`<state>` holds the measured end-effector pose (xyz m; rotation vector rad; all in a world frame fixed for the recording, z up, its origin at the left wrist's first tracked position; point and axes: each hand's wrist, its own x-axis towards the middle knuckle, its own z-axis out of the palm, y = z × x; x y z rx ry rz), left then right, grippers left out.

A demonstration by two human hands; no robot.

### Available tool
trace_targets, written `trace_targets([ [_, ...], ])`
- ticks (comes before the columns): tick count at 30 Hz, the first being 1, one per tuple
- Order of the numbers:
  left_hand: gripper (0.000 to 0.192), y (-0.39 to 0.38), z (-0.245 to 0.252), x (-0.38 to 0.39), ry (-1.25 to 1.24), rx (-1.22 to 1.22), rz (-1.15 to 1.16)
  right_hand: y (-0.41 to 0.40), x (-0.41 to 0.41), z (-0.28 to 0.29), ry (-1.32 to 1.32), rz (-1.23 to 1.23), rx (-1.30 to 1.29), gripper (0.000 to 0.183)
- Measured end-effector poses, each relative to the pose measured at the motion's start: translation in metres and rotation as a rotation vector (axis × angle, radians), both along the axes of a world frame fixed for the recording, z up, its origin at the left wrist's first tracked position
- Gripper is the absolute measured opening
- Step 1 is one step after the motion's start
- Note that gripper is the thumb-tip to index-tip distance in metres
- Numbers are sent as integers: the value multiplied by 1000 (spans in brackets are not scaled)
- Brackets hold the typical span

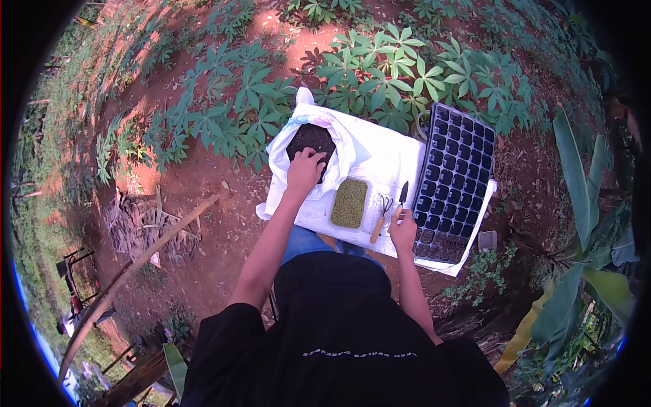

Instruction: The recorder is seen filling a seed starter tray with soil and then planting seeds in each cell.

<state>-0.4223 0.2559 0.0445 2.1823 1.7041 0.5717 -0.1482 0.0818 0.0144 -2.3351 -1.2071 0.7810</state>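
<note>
My left hand (305, 170) reaches into an open white bag (346, 140). Its fingers lie on dark potting soil (307, 137), partly hidden by the hand, and whether they grasp any soil is unclear. My right hand (403, 228) grips the wooden handle of a small hand trowel (403, 193), its dark blade pointing away from me. Just left of the trowel lies a small hand rake (379, 224) with a wooden handle. A clear rectangular container (333, 216) of small greenish granules or seeds sits between the bag and the rake. Along the right stands a black seedling tray (452, 168); soil fills its nearest rows.
These things rest on a white-covered table (391, 145). Leafy cassava-like plants (381, 81) grow beyond its far edge. A small grey container (487, 241) is on the ground at right, near broad banana-like leaves (574, 290). A long wooden pole (147, 254) slants at left.
</note>
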Motion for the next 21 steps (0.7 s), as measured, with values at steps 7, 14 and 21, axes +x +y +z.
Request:
trace_targets([
  [7, 20, 20, -3, 2, 241, -182, -32, 4, -6, 23, 95, 29, 30, 36],
  [14, 20, 36, -5, -24, -92, -142, 18, 32, -59, 63, 167, -42, 71, 34],
  [21, 18, 59, -12, -15, -108, -194, -164, 70, -106, 74, 551, 64, 120, 28],
])
